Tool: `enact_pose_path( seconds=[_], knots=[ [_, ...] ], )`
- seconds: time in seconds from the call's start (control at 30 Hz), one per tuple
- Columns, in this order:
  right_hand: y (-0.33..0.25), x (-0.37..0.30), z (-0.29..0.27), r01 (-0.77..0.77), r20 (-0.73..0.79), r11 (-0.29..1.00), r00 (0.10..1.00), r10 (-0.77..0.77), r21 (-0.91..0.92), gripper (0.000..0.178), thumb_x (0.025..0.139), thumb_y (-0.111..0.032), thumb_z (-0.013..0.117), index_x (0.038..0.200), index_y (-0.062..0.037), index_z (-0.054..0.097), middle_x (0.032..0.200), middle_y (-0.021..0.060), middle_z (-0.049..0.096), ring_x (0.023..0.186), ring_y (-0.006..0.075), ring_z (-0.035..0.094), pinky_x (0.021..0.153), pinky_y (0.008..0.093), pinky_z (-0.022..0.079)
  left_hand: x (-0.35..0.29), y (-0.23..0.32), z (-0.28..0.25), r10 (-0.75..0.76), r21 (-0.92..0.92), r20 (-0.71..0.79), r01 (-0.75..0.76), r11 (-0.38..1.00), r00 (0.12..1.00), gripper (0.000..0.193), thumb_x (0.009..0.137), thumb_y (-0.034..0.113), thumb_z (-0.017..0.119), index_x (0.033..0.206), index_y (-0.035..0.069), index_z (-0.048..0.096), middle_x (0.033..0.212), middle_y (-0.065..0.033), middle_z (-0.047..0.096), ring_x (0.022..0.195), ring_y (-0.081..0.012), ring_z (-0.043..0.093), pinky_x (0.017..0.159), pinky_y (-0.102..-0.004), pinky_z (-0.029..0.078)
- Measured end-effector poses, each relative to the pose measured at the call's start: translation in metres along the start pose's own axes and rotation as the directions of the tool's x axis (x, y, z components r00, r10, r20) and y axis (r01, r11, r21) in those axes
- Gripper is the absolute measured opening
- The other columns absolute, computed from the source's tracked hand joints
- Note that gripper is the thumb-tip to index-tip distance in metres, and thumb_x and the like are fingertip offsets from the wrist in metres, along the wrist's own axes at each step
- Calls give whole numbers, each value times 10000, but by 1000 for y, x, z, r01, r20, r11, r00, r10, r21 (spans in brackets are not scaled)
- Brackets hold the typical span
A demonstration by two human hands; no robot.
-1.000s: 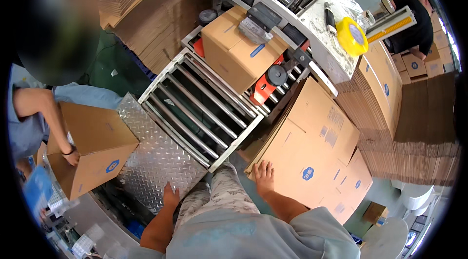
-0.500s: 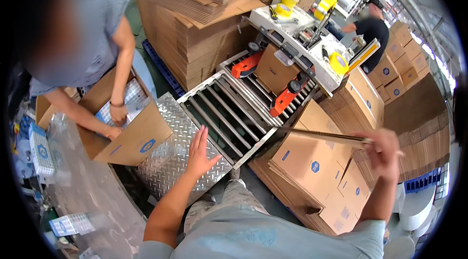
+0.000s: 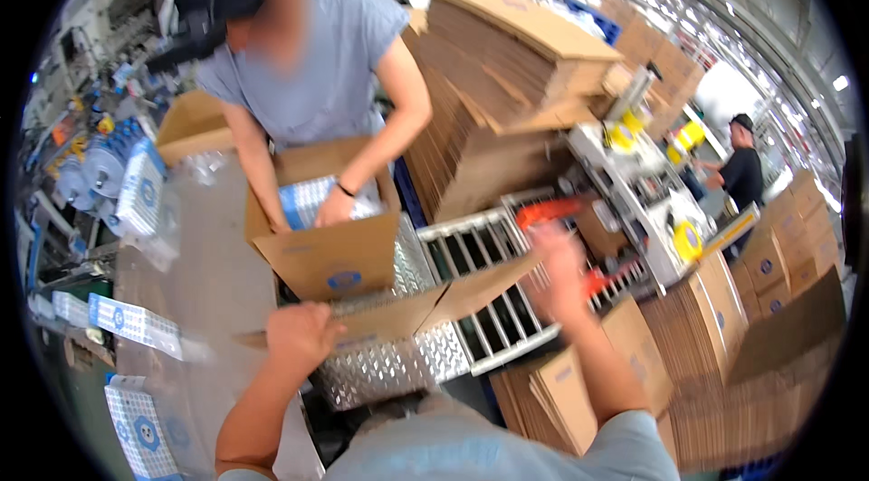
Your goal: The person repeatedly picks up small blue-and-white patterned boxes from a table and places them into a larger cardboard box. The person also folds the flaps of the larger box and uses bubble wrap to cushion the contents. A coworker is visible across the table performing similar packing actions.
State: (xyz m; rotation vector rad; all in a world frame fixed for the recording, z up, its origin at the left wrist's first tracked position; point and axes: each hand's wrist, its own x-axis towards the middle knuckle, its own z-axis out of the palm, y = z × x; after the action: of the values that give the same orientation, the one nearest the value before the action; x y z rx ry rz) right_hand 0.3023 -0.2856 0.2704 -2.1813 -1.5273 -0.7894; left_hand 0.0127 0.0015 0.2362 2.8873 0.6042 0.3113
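A flattened cardboard carton [image 3: 389,322] stands nearly edge-on across the front of me, above the metal plate. My left hand [image 3: 300,336] is closed around its left end. At the carton's right end is my right hand [image 3: 559,273], touching or very near the edge; motion smears its fingers. Just beyond the carton, a co-worker in a grey-blue top has both hands inside an open cardboard box [image 3: 339,257]. Blue-and-white packages [image 3: 312,200] lie in that box.
The diamond-pattern metal plate [image 3: 380,379] adjoins a roller conveyor [image 3: 493,323] with a taping machine [image 3: 665,209]. Flat cartons are stacked behind [image 3: 507,56] and at right [image 3: 692,327]. Blue-and-white packages [image 3: 143,427] line the grey table [image 3: 204,273]. Another person stands far right.
The flat carton has swung from my right to in front of me. My left hand, open before, now grips its end. The view has turned left, and the co-worker appears nearer the middle.
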Motion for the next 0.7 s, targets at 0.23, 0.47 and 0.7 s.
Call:
enact_pose_path(
  seconds=[0.23, 0.47, 0.7],
  knots=[
    [-8, -9, 86, 80, 174, 993, 980, -95, 87, 575, 811, -307, 670, 1339, -155, 499, 1437, 75, 435, 1341, 265, 385, 1095, 554, 216, 36, 8, -15, -294, -83, 242, 322, 943, 925, 563, 876, 615, 466, 941, 110, 707, 857, -93, 685, 808, -308, 654, 690, -419, 500],
    [8, -44, 60, 166, -53, 742, 983, -174, 650, 134, 726, -218, 728, 828, -148, 678, 787, -15, 612, 785, 176, 578, 781, 354, 366, 39, -3, -18, -293, -17, 547, 361, 933, 784, 655, 925, 624, 364, 985, 70, 708, 959, -213, 672, 942, -391, 627, 834, -440, 478],
    [24, -15, 40, 341, -259, 319, 927, -271, 885, 408, 775, -174, 709, 485, -100, 432, 495, 18, 373, 495, 211, 419, 652, 351, 346, 34, 1, -7, -597, -33, 560, 736, 676, 574, 700, 947, 606, 333, 1089, -6, 642, 974, -270, 659, 955, -405, 639, 847, -490, 507]
  ],
)
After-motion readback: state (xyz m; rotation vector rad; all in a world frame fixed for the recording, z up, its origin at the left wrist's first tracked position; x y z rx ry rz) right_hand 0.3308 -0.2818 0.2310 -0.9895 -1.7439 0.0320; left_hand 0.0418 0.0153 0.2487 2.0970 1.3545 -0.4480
